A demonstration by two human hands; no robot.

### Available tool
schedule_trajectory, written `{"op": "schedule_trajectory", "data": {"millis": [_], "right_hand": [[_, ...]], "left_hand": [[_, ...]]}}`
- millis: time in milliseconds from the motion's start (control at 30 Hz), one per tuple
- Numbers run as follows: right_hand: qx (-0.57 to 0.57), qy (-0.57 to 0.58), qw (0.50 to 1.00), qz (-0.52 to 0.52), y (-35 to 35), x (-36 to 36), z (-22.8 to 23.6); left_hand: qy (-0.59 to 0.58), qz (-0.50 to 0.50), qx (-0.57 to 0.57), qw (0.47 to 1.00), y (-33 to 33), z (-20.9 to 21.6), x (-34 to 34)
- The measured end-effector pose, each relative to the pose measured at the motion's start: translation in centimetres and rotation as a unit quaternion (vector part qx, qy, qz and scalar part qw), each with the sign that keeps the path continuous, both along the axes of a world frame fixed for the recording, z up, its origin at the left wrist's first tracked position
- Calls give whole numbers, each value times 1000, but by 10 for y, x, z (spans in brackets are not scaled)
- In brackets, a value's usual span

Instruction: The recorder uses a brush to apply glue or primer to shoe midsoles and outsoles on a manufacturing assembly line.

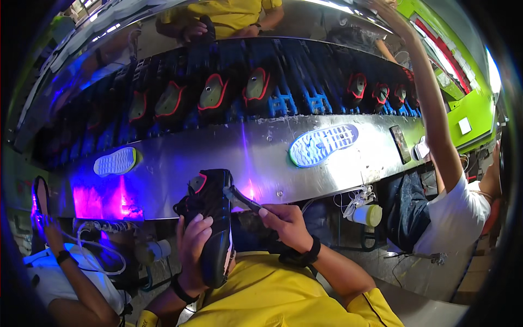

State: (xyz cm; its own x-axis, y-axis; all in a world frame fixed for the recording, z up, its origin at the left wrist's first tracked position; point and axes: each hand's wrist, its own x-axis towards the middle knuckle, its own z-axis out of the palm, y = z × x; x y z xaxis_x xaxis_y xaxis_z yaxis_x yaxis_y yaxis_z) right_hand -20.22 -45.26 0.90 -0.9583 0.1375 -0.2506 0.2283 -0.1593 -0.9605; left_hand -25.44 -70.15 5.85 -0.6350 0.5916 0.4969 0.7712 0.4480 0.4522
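My left hand grips a black shoe upper from its left side, fingers wrapped over it. The shoe is tipped up in front of my chest, its pale bottom edge turned to the right and a red-trimmed grey piece showing at its top. In my right hand, closed around the handle, is a slim dark brush. The brush's tip meets the shoe's upper right edge; its bristles are too small to make out. Beyond the shoe, two white soles, a right one and a left one, lie on the metal table.
Behind the metal table, a blue-slatted conveyor carries several black shoes with red-trimmed grey pieces. A phone lies at the table's right. A co-worker's arm reaches across at right; another person's hand holds a shoe at left.
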Motion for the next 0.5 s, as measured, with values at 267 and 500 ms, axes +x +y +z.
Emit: {"op": "schedule_trajectory", "data": {"millis": [267, 500], "right_hand": [[-56, -49, 996, 49, 9, 37, 38], [64, 37, 997, 21, 13, 62, 67]], "left_hand": [[-2, 2, -11, 1000, 9, 10, 0], [-9, -5, -61, 998, 29, 29, -2]]}}
